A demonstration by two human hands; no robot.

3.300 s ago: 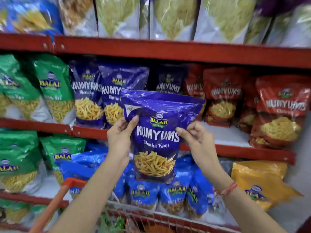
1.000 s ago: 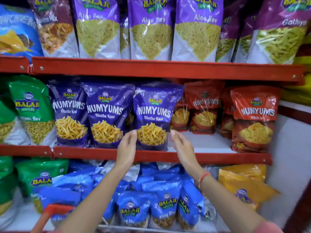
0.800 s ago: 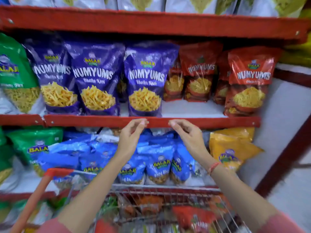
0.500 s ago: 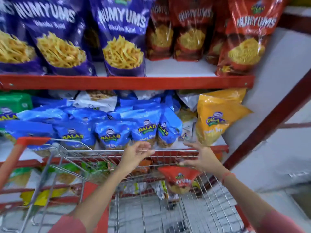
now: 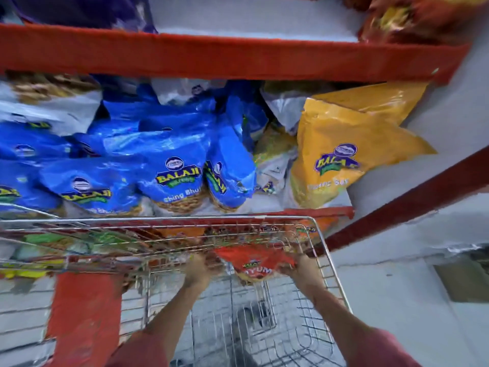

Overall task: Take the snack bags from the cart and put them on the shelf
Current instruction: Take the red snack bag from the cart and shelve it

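A red Numyums snack bag [image 5: 254, 264] sits inside the wire cart [image 5: 334, 271], near its far end. My left hand [image 5: 199, 268] is against the bag's left edge and my right hand [image 5: 304, 268] against its right edge, fingers curled onto it. Both forearms reach down into the cart. The red-edged shelf [image 5: 238, 56] runs across the top, with a purple bag [image 5: 79, 9] at its left and red bags [image 5: 412, 17] at its right. The view is blurred by motion.
Below that shelf lie several blue Balaji bags [image 5: 174, 176] and a yellow bag [image 5: 338, 160]. More bags show through the cart's far mesh [image 5: 132, 239]. A red cart flap [image 5: 84, 313] is at the left; a dark red post [image 5: 407, 197] slants at the right.
The purple bag was set on the shelf and let go. My view swung down to the cart, and both hands dropped into it and closed around the red bag.
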